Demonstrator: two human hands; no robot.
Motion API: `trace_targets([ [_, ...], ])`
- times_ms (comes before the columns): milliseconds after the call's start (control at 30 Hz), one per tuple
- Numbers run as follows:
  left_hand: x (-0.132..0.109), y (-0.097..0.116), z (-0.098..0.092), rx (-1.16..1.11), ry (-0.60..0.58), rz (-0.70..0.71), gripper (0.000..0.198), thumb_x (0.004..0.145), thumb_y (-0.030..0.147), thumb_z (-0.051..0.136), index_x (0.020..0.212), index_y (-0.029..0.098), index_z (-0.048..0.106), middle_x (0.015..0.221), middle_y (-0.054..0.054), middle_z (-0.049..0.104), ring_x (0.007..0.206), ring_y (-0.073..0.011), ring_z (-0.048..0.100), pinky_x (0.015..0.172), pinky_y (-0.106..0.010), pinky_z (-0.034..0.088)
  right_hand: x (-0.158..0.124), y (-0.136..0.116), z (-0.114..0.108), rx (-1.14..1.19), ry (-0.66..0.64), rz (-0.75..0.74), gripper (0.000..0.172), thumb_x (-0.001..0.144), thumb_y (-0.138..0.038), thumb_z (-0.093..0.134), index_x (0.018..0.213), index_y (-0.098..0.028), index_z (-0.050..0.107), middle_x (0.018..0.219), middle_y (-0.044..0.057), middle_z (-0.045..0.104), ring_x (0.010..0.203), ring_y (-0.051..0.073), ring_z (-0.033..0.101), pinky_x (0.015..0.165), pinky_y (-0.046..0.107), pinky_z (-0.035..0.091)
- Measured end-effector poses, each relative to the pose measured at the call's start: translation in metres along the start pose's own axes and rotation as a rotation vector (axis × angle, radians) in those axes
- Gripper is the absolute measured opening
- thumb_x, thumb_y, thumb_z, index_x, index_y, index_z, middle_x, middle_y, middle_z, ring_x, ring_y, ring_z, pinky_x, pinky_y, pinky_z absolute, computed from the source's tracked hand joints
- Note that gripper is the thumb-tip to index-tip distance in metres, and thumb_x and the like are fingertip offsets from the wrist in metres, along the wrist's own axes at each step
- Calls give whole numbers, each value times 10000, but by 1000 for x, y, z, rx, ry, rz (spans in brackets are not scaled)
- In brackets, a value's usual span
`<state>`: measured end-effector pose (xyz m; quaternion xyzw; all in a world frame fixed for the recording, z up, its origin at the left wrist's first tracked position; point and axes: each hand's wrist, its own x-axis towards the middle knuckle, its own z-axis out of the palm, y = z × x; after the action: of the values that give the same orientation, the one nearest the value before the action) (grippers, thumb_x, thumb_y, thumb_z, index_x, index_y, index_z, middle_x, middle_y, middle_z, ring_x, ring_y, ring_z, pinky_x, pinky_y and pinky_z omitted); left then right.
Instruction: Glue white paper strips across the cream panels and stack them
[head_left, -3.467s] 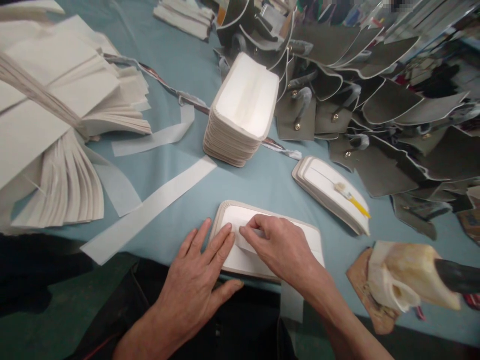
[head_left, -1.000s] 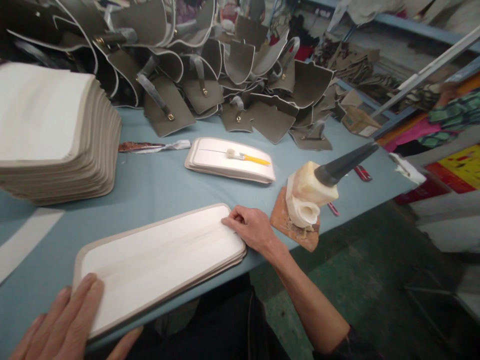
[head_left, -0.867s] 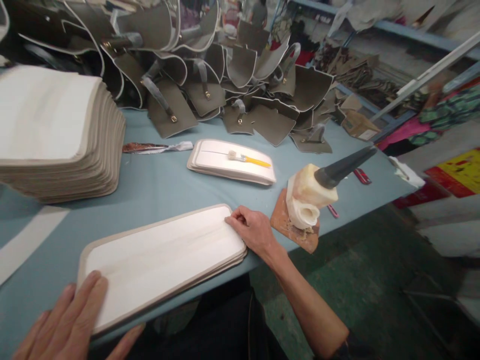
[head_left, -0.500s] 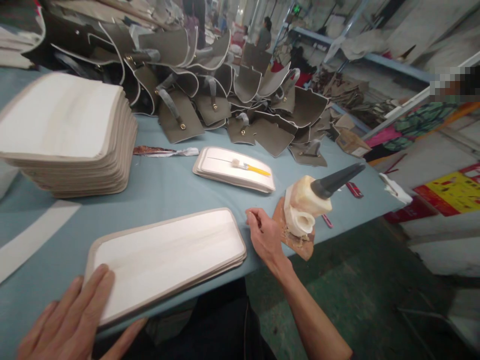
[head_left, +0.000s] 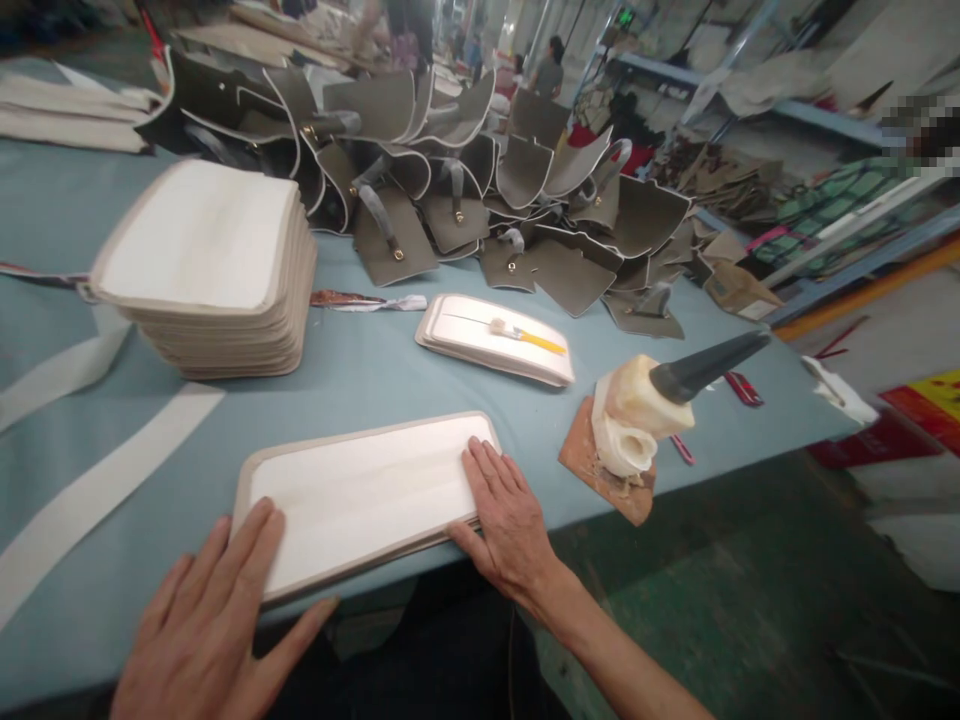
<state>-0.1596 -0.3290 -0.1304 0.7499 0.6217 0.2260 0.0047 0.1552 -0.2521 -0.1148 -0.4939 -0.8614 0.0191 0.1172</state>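
A low stack of long white panels (head_left: pixel 367 495) with beige borders and rounded corners lies at the table's front edge. My left hand (head_left: pixel 214 610) rests on its left end, fingers stretched out and thumb spread toward the front edge. On the right end lies my right hand (head_left: pixel 506 520), its fingers flat on the white surface and its thumb at the front side. Behind them, a yellow-handled brush (head_left: pixel 532 341) lies on a smaller stack of similar panels (head_left: pixel 465 347). Neither hand grasps anything.
A tall stack of panels (head_left: pixel 202 240) stands back left, near white strips (head_left: pixel 112 490). Olive-brown bag pieces (head_left: pixel 397 230) crowd the rear. At right, a glue-crusted container with a dark nozzle (head_left: pixel 637 400) sits on a brown board (head_left: pixel 581 455). People are in the background.
My right hand has opened from a loose curl beside the stack and moved left onto its right end. My left hand stays on the left end. The view has shifted slightly.
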Motion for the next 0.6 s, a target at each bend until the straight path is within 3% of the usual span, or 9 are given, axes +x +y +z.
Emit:
trace_targets([
  [133, 4, 8, -3, 154, 8, 32, 836, 984, 663, 373, 1642, 165, 232, 1618, -179, 449, 1455, -465, 435, 1161, -650, 369, -2, 0, 1, -7, 25, 7, 784, 1021, -538, 513, 1586, -13, 373, 1656, 234, 341, 1556, 326, 295, 1250, 525, 304],
  [267, 5, 2, -10, 196, 53, 68, 778, 1002, 601, 388, 1616, 139, 270, 1539, -202, 536, 1376, -451, 498, 1090, -591, 431, -3, -1, 4, -27, 44, 9, 777, 1013, -537, 524, 1578, -21, 387, 1656, 230, 345, 1542, 340, 320, 1233, 539, 318],
  [400, 8, 2, -23, 206, 62, 9, 670, 1000, 543, 422, 1512, 110, 427, 1445, -255, 564, 1290, -454, 542, 1048, -600, 455, -3, -2, 7, -37, 59, 3, 822, 998, -577, 543, 1584, -26, 378, 1658, 235, 336, 1537, 356, 325, 1223, 553, 323],
  [500, 20, 27, -26, 220, 81, 12, 657, 1007, 519, 433, 1498, 83, 430, 1489, -277, 516, 1381, -466, 475, 1106, -627, 410, -3, -2, 9, -38, 68, 1, 863, 985, -612, 549, 1597, -33, 358, 1659, 236, 333, 1534, 362, 329, 1228, 556, 307],
  [600, 42, 68, -11, 162, 43, 208, 709, 1012, 541, 449, 1555, 92, 374, 1623, -209, 424, 1519, -396, 349, 1191, -545, 366, -4, -1, 11, -42, 79, -2, 898, 969, -646, 557, 1592, -30, 363, 1654, 239, 343, 1530, 369, 335, 1225, 552, 304],
])
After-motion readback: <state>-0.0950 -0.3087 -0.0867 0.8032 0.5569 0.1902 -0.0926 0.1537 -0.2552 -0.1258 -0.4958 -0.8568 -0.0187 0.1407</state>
